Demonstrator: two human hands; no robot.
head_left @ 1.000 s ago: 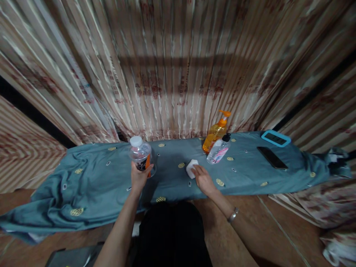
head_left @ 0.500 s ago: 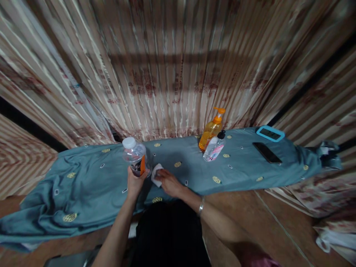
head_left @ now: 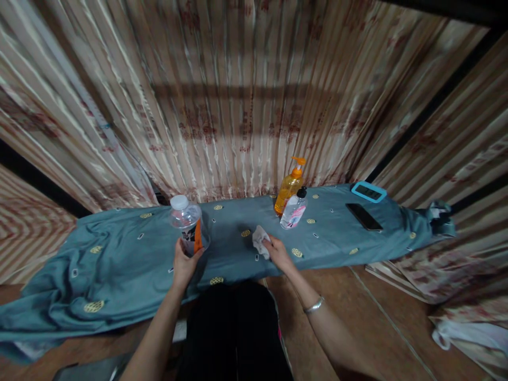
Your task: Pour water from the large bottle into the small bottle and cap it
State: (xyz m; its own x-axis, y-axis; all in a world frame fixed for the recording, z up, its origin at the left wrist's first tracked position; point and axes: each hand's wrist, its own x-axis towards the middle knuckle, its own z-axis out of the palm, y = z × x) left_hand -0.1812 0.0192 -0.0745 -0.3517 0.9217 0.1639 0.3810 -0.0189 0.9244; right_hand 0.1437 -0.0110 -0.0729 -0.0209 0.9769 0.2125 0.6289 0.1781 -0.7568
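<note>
My left hand [head_left: 186,264] is wrapped round the lower part of a clear plastic jar [head_left: 186,217] with a white lid and an orange and black label. The jar stands upright on the blue-green cloth. In my right hand [head_left: 278,253] a crumpled white tissue [head_left: 260,241] is pinched between the fingers, to the right of the jar and apart from it. Beyond that hand stand a clear bottle [head_left: 293,210] with a black cap and pink label, and an orange pump bottle [head_left: 288,191] just behind it.
A dark phone [head_left: 364,217] and a blue-framed digital clock [head_left: 369,191] lie toward the right end of the cloth-covered surface [head_left: 234,259]. Striped curtains [head_left: 238,106] hang close behind. Dark poles [head_left: 428,111] slant at both sides, and a tiled floor [head_left: 337,301] shows below.
My right hand has moved right with the tissue, away from the jar's side. My left hand stays on the jar. The whole view has shifted slightly.
</note>
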